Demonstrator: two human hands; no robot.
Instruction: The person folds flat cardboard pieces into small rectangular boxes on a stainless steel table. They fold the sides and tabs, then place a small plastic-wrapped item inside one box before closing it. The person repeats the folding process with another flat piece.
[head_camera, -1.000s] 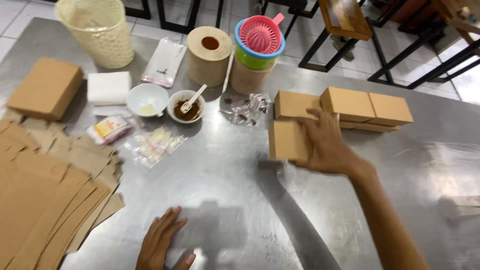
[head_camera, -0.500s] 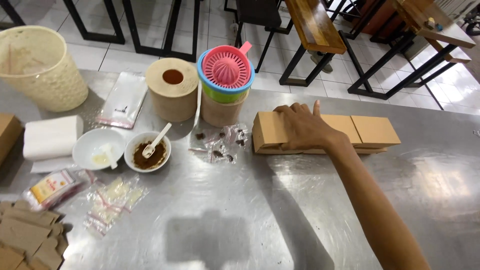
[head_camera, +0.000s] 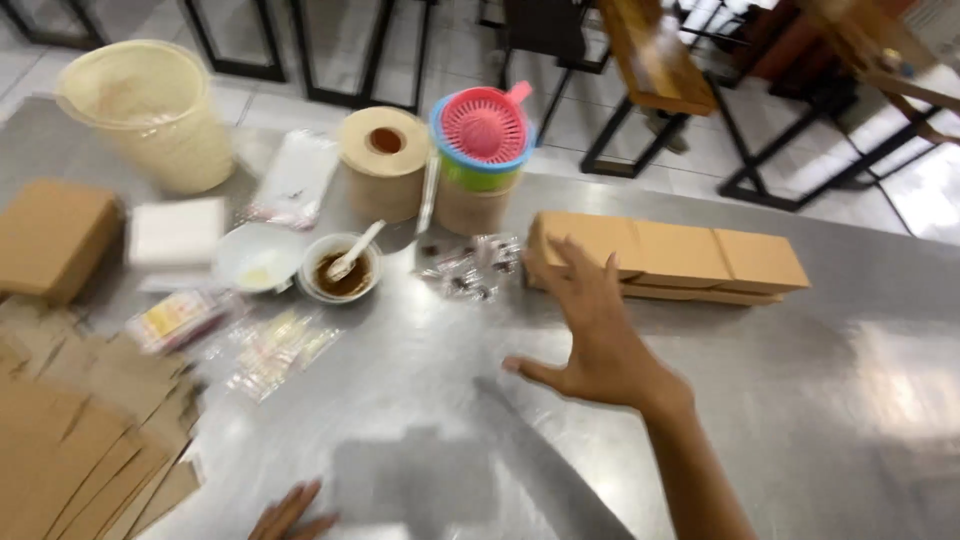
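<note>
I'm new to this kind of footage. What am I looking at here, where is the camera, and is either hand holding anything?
No machine here: a person works bare-handed, filmed by a camera worn on their head, looking down at a steel table. The right hand is open in the air, fingers spread, holding nothing, near a row of brown cardboard boxes. Only the left hand's fingertips show at the bottom edge, empty as far as visible. Also on the table: flat cardboard blanks, two small bowls, a tape roll, stacked colanders and a cream basket.
</note>
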